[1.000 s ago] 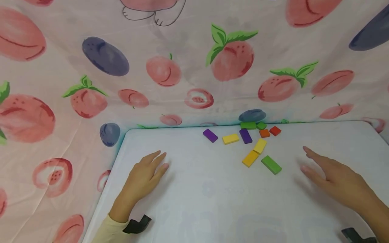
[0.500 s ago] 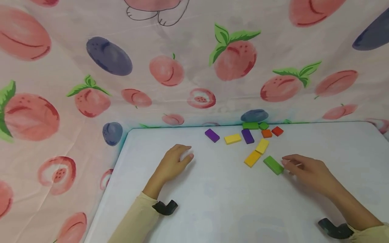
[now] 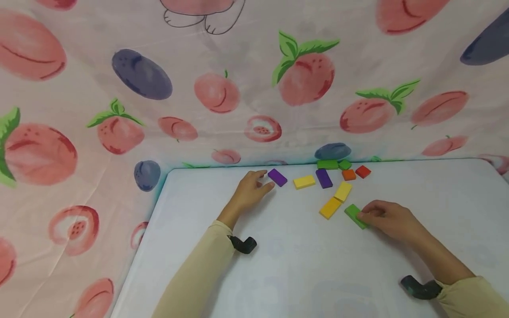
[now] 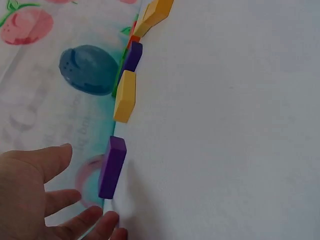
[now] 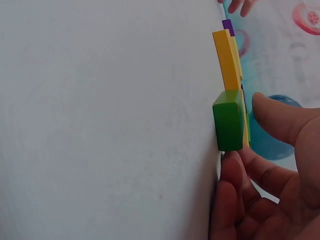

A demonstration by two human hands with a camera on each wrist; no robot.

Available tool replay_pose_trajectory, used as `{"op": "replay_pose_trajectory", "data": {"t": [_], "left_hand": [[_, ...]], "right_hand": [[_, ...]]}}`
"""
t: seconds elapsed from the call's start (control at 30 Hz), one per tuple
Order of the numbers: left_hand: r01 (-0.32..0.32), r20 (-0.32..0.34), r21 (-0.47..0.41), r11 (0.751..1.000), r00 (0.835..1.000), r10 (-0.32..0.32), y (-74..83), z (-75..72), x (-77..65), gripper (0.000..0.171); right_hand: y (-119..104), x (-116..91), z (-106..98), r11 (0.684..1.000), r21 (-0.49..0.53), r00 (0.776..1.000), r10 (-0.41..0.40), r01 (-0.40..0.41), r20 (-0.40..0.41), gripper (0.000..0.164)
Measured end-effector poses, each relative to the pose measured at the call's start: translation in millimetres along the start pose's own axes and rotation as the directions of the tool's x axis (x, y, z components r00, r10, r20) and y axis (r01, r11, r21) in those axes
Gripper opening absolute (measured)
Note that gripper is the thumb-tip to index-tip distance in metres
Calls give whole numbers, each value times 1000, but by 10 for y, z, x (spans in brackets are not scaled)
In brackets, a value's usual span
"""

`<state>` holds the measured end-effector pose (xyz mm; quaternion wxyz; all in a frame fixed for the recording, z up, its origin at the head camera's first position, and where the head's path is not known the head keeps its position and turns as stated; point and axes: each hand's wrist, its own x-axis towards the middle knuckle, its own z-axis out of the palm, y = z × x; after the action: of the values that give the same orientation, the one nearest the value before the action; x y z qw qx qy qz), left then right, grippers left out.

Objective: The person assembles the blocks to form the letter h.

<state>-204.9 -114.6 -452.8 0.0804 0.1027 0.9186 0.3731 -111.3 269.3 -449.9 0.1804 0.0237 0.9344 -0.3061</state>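
Note:
On the white table, my left hand reaches to a purple block, thumb and fingers spread on either side of it. In the left wrist view, a gap shows between that hand's thumb and the purple block. My right hand is at a green block nearer the front. Its thumb stands over the green block in the right wrist view, apart from it, while the bent fingers come right up to the block's near end.
Two yellow-orange blocks lie end to end left of the green one. Farther back are a yellow block, another purple block, green pieces, an orange piece and a red piece. A fruit-print cloth hangs behind the table.
My left hand has moved forward and right to the purple block. The right hand has come in leftward to the green block, its fingers bending more. The blocks have stayed put.

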Motion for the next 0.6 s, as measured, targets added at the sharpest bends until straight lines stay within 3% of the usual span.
{"op": "replay_pose_trajectory", "data": {"t": [0.23,0.4,0.6], "left_hand": [[109,-2,67,992,994,-109,13,99,213,72],[127,-26,163,978,992,-125,118,164,285,70],[155,-62,187,970,987,-146,209,218,309,61]], "right_hand": [[-115,2,49,998,-57,1000,-23,22,-17,50],[-145,-20,51,997,-69,998,-51,48,-46,46],[-140,-63,74,996,-71,997,-64,61,-43,47]]}}
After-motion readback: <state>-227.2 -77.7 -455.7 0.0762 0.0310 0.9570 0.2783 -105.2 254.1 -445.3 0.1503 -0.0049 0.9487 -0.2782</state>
